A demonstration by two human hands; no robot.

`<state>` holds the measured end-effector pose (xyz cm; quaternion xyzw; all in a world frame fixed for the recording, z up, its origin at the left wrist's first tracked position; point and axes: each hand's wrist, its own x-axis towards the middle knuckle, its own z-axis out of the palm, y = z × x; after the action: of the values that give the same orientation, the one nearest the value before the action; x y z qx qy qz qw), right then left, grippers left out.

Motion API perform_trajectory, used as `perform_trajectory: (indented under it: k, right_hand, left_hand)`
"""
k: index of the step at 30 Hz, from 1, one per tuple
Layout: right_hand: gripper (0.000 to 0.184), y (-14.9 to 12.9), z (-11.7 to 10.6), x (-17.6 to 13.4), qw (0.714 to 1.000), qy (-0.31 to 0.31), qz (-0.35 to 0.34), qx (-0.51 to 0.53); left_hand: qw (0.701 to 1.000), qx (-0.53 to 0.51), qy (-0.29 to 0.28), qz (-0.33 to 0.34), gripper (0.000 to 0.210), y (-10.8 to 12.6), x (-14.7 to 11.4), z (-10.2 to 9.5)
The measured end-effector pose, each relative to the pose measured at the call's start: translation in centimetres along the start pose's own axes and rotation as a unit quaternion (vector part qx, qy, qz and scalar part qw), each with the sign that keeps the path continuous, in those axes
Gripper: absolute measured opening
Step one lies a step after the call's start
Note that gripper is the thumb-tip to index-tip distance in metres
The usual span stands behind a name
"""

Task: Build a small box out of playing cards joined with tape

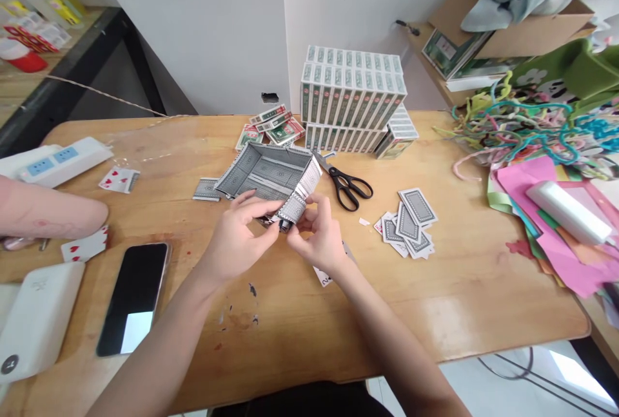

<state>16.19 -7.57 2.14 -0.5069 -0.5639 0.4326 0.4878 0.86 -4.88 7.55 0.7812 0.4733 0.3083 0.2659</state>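
An open box made of playing cards (278, 169), with patterned grey card backs showing, is tilted up between my hands. My left hand (238, 231) pinches its near corner with thumb and fingers. My right hand (319, 233) grips the same corner from the right, thumb close to the left thumb. A small folded card piece sits between the fingertips there; its details are hidden. Black-handled scissors (349, 188) lie just beyond my right hand. A single card (207, 189) rests left of the box, and another card (324, 276) is partly under my right wrist.
Stacked card packs (353, 91) stand at the back, with loose packs (273, 127) beside them. A loose card pile (410, 227) lies right. A phone (134, 298), a white power bank (41, 320) and a power strip (68, 160) are left. Coloured paper (546, 211) and another person's arm (53, 207) flank the table.
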Motion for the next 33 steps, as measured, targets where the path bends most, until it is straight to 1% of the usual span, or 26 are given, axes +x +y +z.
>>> perform_trajectory:
  k: [4,9,14,16,20,24,26,28,31,33]
  right_hand:
    - [0.044,-0.1,-0.1,-0.2,1.000,0.008,0.015,-0.021]
    - [0.045,0.0,-0.1,-0.2,0.994,0.053,-0.015,-0.092]
    - [0.042,-0.2,-0.4,-0.2,0.991,0.042,-0.034,-0.121]
    - [0.044,-0.6,-0.5,-0.2,0.992,0.044,-0.039,-0.109]
    - [0.048,-2.1,-1.0,0.1,0.996,0.041,-0.040,-0.067]
    - [0.048,-4.2,-2.2,0.6,0.997,0.013,-0.044,-0.061]
    - [0.047,-5.0,-2.8,0.8,0.996,-0.001,-0.043,-0.079]
    - [0.045,-5.6,-3.2,1.0,0.993,-0.007,-0.044,-0.113]
    - [0.041,-5.8,-3.5,0.9,0.984,-0.001,-0.055,-0.171]
    - [0.040,-5.6,-3.6,0.9,0.976,0.004,-0.065,-0.207]
  left_hand:
    - [1.000,-0.001,0.008,0.001,0.025,-0.1,-0.2,0.2]
    - [1.000,-0.021,0.003,-0.020,0.025,0.1,-0.1,0.2]
    - [0.996,-0.057,-0.028,-0.056,0.026,-0.3,0.1,0.0]
    - [0.994,-0.078,-0.025,-0.071,0.027,-0.4,0.2,-0.1]
    - [0.985,-0.149,0.016,-0.089,0.024,0.0,0.2,-0.5]
    - [0.954,-0.275,0.016,-0.118,0.024,1.0,0.4,-0.7]
    - [0.940,-0.318,0.013,-0.124,0.025,1.4,0.4,-0.7]
    - [0.934,-0.334,0.014,-0.123,0.025,1.6,0.4,-0.6]
    - [0.938,-0.328,0.010,-0.116,0.025,1.5,0.4,-0.5]
    - [0.945,-0.309,0.007,-0.108,0.026,1.5,0.3,-0.5]
